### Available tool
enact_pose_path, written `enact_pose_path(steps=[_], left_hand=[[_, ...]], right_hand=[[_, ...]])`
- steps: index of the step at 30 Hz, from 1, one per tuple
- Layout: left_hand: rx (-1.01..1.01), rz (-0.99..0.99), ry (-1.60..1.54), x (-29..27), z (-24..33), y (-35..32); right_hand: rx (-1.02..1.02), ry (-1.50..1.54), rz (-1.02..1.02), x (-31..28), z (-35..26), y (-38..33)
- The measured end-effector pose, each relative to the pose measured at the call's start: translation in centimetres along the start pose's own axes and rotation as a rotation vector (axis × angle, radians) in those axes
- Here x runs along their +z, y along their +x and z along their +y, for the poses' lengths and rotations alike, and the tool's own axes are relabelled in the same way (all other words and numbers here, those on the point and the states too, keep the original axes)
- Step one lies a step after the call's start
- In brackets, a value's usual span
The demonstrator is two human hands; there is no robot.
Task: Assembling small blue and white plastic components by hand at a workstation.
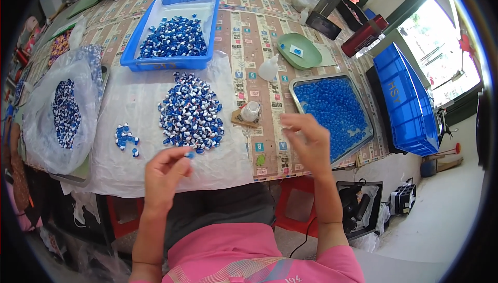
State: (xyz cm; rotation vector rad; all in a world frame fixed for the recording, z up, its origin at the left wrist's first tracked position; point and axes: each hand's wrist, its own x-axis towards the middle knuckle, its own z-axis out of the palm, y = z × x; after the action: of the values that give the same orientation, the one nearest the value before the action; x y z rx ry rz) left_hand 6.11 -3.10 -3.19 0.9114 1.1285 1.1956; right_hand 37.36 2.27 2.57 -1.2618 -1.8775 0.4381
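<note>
Nearby, left hand (166, 171) pinches blue bead (190, 154); right hand (310, 143) loosely open above table (270, 96), bead pile (191, 113) between.

Bright daylight from the overexposed window (441, 44), fisheye-bent dark rim, slightly blurred hands.

- A small white bottle (268, 68) stands by a green dish (300, 50) (a white and blue label (296, 50) lies inside).
- A dark screen (322, 24) leans behind.

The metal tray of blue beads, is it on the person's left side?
No, the metal tray of blue beads lies to the person's right, beyond the right hand.
</note>
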Motion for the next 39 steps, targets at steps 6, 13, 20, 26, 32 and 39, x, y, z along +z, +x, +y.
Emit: enact_pose_path(steps=[6, 13, 20, 26, 32, 39], left_hand=[[0.357, 0.322, 0.596, -6.5, 0.2, 1.2], [0.452, 0.435, 0.858, -7.4, 0.7, 1.4], [0.693, 0.452, 0.96, -6.8, 1.1, 2.0], [0.714, 0.275, 1.055, -5.2, 1.0, 2.9], [0.689, 0.254, 1.053, -4.3, 0.2, 2.6], [0.452, 0.087, 0.534, -1.3, 0.4, 0.6]], right_hand=[[0.102, -0.405, 0.066, -5.1, 8.1, 1.5], [0.055, -0.493, -0.119, -3.9, 10.1, 3.4], [0.279, -0.199, 0.12, -2.6, 6.5, 2.8], [0.266, 0.114, -0.036, -0.7, 1.2, 0.5], [0.241, 0.215, -0.254, 1.4, -1.6, -0.7], [0.328, 0.359, -0.253, 1.8, -0.9, -1.4]])
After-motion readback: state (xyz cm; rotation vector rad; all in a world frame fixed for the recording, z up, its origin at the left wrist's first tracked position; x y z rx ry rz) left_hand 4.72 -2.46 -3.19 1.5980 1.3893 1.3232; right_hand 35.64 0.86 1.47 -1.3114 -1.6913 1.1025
